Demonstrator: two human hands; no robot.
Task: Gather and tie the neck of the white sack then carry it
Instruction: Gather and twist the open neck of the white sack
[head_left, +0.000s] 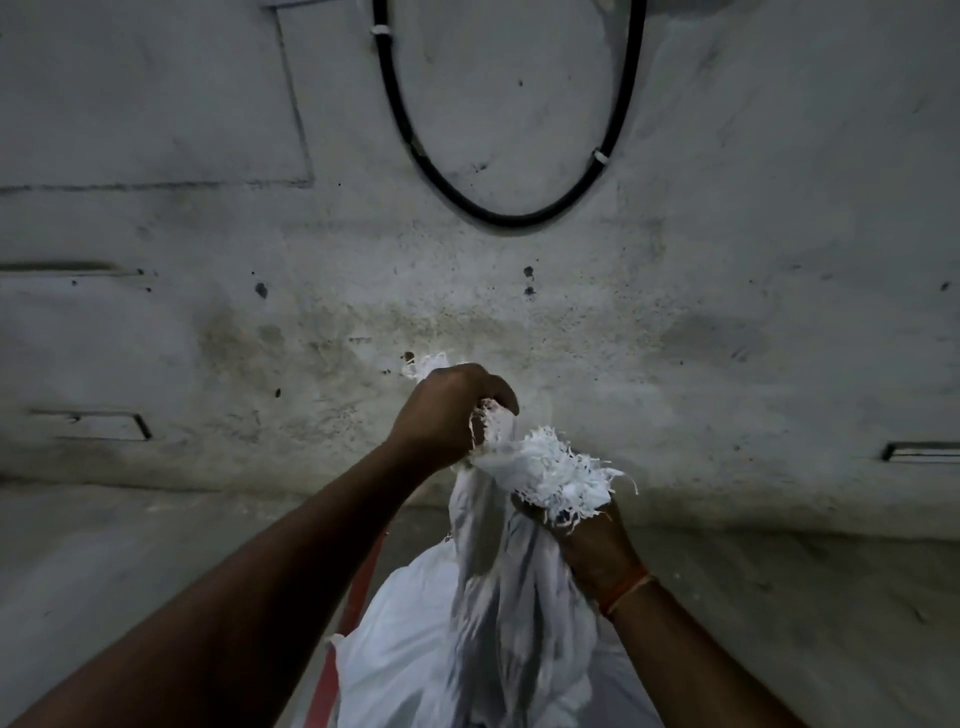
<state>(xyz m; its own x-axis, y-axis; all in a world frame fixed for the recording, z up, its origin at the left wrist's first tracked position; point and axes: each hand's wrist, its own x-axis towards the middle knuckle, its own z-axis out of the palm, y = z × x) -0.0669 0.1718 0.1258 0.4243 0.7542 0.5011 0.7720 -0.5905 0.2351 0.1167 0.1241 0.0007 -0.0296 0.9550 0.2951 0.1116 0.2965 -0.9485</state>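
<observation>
A white woven sack (467, 639) stands in front of me at the bottom middle, its top pulled up into two bunched parts with frayed edges. My left hand (447, 410) is closed around the upper bunch of the sack's neck, a frayed tip sticking out behind the knuckles. My right hand (582, 540), lower and to the right, grips the other bunch, whose frayed end (556, 473) fans out above the fingers. An orange thread band sits on the right wrist. The sack's base is out of view.
A stained concrete wall (727, 338) rises close ahead, with a black cable loop (498, 218) clipped to it. The concrete floor (130, 545) spreads left and right. A red bar (358, 597) runs along the sack's left side.
</observation>
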